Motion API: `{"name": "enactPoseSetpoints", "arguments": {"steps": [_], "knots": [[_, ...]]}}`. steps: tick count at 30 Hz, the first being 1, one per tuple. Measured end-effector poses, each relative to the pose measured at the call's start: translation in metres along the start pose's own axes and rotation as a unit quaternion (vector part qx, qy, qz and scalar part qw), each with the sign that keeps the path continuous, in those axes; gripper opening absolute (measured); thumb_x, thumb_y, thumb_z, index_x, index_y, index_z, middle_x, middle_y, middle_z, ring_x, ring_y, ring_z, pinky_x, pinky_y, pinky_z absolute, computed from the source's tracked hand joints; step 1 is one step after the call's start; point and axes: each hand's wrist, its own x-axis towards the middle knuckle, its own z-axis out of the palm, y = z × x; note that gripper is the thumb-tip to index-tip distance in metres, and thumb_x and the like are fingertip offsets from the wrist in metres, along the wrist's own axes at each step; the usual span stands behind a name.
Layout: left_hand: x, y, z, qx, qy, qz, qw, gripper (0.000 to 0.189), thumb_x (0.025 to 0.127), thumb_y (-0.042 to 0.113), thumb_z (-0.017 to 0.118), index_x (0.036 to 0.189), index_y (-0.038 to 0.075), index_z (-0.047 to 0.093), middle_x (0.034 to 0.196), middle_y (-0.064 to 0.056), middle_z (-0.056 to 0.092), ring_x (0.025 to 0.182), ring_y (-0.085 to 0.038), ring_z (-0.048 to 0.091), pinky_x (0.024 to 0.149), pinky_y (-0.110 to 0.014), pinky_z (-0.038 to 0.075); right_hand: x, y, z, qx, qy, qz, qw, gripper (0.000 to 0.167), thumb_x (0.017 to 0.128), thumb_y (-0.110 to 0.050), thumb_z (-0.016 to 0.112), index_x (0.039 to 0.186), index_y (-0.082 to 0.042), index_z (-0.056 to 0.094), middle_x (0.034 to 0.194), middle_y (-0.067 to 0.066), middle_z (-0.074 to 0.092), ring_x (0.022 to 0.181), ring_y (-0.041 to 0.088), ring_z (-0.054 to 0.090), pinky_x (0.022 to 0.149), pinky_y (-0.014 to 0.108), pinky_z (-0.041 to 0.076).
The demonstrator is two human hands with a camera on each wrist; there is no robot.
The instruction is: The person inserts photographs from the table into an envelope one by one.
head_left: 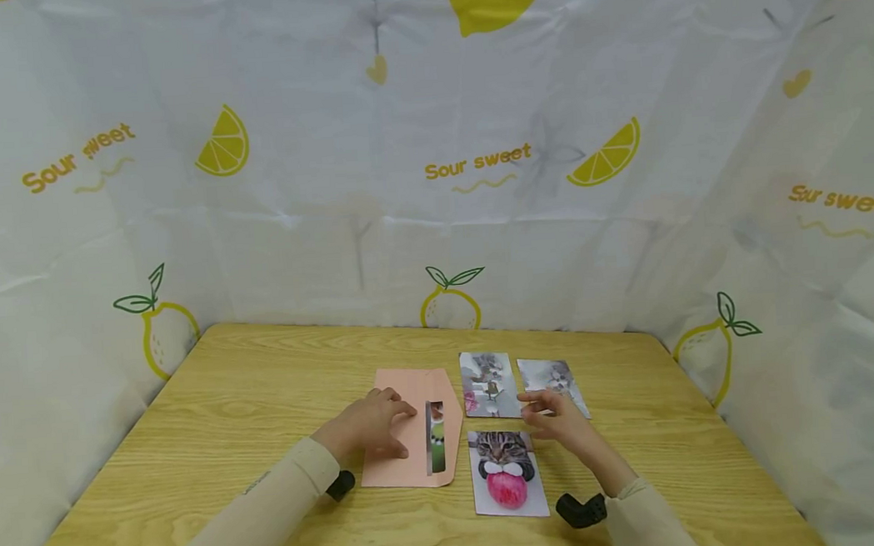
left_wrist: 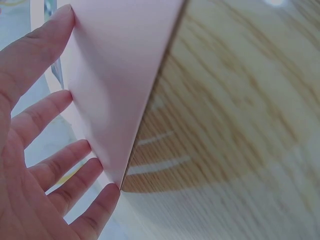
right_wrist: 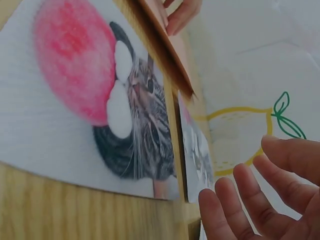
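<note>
A pink envelope (head_left: 406,383) lies on the table, flap toward the right. A strip of a picture card (head_left: 437,440) with green in it shows at its opening. My left hand (head_left: 374,423) rests on the envelope with fingers spread; in the left wrist view the fingertips touch the pink paper (left_wrist: 115,65). My right hand (head_left: 562,424) hovers near the cards with loosely bent fingers and holds nothing. Nearest to it are a cat card with a pink ball (head_left: 506,490), a grey card with a pink corner (head_left: 484,379) and another pale grey card (head_left: 556,376).
The wooden table (head_left: 263,384) has a white lemon-print cloth (head_left: 312,189) hanging behind it and on both sides. Black wrist-worn devices sit by each wrist, one beside the right sleeve (head_left: 648,527).
</note>
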Motion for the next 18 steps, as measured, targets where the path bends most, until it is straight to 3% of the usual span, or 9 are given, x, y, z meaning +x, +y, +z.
{"name": "enactPoseSetpoints", "arguments": {"steps": [4,18], "knots": [[0.001,-0.001,0.000,0.001,-0.001,0.001,1.0000,0.059,0.076,0.041,0.081,0.128,0.020,0.063,0.132,-0.008,0.052,0.122,-0.029,0.047,0.100,-0.044,0.044,-0.007,0.008,-0.004,-0.020,-0.012,0.007,0.9997,0.041,0.096,-0.005,0.057,0.129,0.016,0.048,0.107,0.025,0.059,0.095,0.029,0.063,0.077,0.039,0.057],[0.001,0.001,-0.001,0.005,-0.004,-0.002,1.0000,0.058,0.077,0.040,0.080,0.128,0.020,0.063,0.132,-0.008,0.052,0.123,-0.030,0.047,0.101,-0.044,0.044,-0.019,0.023,-0.006,-0.078,-0.041,0.048,0.9950,0.047,0.088,-0.009,0.069,0.126,0.014,0.051,0.102,0.020,0.060,0.087,0.019,0.058,0.068,0.033,0.053]]}}
